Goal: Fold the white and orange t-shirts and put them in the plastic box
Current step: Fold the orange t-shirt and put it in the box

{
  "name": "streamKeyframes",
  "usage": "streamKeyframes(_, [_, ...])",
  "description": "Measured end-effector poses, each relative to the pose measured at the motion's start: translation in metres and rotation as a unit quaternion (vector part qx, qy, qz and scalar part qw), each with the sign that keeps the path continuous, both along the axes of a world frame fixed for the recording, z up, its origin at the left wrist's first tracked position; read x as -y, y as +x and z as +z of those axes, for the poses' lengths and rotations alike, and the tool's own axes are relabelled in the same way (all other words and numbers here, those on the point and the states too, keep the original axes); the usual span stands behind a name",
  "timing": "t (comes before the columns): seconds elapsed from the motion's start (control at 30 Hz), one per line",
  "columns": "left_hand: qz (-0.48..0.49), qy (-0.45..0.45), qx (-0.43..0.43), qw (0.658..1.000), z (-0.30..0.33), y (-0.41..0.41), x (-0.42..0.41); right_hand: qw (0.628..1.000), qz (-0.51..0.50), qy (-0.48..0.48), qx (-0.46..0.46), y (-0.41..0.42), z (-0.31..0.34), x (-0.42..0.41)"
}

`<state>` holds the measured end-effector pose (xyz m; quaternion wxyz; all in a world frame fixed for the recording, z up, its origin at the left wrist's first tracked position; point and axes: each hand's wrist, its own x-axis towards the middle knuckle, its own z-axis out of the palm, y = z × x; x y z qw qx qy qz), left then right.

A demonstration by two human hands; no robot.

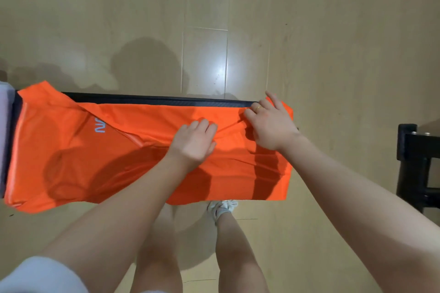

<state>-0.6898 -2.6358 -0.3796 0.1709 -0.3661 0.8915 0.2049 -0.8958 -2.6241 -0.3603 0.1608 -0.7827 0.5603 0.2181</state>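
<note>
Item: bright orange synthetic t-shirt (119,150), draped across narrow black surface (166,100), my left hand (194,141) and right hand (271,123) each pinching cloth near its right end; risk: overhanging slippery fabric slides floorward if either pinch slackens.

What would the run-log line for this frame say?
stage: folding orange t-shirt on black table | left hand: gripping fabric | right hand: gripping edge | white t-shirt, plastic box: unseen

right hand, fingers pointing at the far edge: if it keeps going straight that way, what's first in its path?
Probably only the far hem of the orange t-shirt and the table's black edge. The right hand points up-left across them; beyond lies open wood floor, lower down.
</note>
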Motion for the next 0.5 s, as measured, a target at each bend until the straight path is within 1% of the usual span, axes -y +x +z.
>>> streamKeyframes(0.03, [0.013, -0.001, 0.004, 1.0, 0.0, -0.012, 0.0, 1.0, 0.005, 0.014, -0.012, -0.009, 0.0, 0.003])
streamKeyframes(0.1, [0.046, 0.014, 0.004, 0.999, 0.0, -0.027, -0.002, 0.999, 0.029, 0.004, -0.04, -0.026, -0.002, 0.006])
streamKeyframes(0.13, [0.068, 0.016, 0.017, 0.997, -0.003, -0.029, -0.002, 0.998, 0.045, -0.011, -0.053, -0.034, -0.003, 0.006])
streamKeyframes(0.2, [0.08, 0.028, 0.05, 0.995, -0.003, -0.032, -0.005, 0.995, 0.047, -0.043, -0.078, -0.051, 0.002, 0.001])
streamKeyframes(0.27, [0.093, 0.037, 0.079, 0.992, 0.003, -0.032, -0.005, 0.993, 0.033, -0.082, -0.072, -0.068, 0.006, -0.01])
streamKeyframes(0.33, [0.11, 0.043, 0.103, 0.988, 0.008, -0.033, -0.005, 0.998, -0.025, -0.049, -0.044, -0.082, 0.01, -0.029])
streamKeyframes(0.37, [0.118, 0.044, 0.107, 0.986, 0.011, -0.034, -0.006, 0.998, -0.064, -0.007, -0.024, -0.086, 0.011, -0.039])
streamKeyframes(0.43, [0.121, 0.039, 0.092, 0.988, 0.015, -0.04, -0.01, 0.991, -0.128, 0.044, -0.003, -0.09, 0.007, -0.058])
streamKeyframes(0.5, [0.099, 0.036, 0.081, 0.991, 0.016, -0.047, -0.014, 0.976, -0.213, 0.05, 0.026, -0.087, 0.001, -0.077])
